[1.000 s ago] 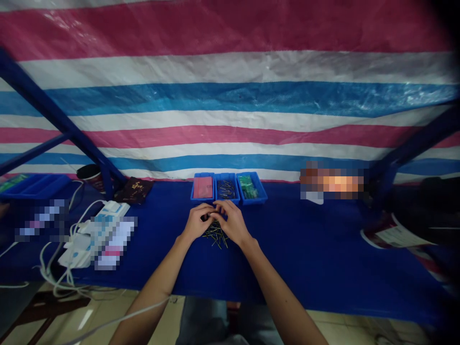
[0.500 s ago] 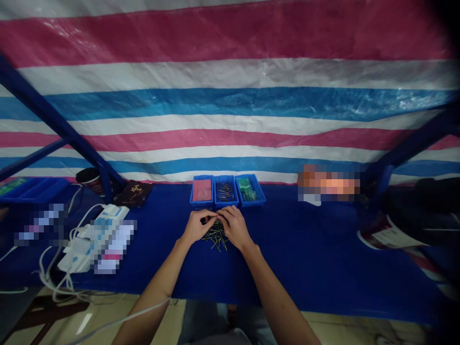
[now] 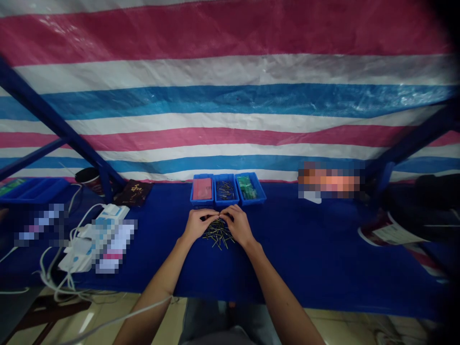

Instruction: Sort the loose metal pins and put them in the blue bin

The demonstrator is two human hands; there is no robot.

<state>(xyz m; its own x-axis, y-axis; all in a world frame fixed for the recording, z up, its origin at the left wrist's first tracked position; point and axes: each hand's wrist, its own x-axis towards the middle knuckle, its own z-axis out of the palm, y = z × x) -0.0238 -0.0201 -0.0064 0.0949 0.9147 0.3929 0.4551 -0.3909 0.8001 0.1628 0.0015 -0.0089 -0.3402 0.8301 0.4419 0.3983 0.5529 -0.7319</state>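
A loose pile of thin metal pins (image 3: 217, 234) lies on the blue-covered worktop (image 3: 305, 254), about midway along its length and closer to the far edge than the near edge. It sits between the left hand (image 3: 197, 225) and the right hand (image 3: 237, 226), just toward the person from their fingertips. Neither hand is clearly nearer: each is just beside the pile, on its own side. The pins give no single long axis, because they cross each other at many angles; the heap as a whole spreads a little wider from left to right than from near to far.

Both hands are palm down and loosely curved, knuckles up, with the fingertips meeting or nearly meeting over the far side of the pile. They are neither flat and released nor tightly clenched. The fingers hide what lies under them, so I cannot tell whether either hand is grasping a pin.

The left forearm (image 3: 154, 282) and right forearm (image 3: 280, 287) rise from the bottom of the view in a narrowing V, with the wrists slightly bent. Beyond the fingertips, three small blue plastic trays stand side by side along the far edge; the middle tray (image 3: 226, 198) holds similar pins.
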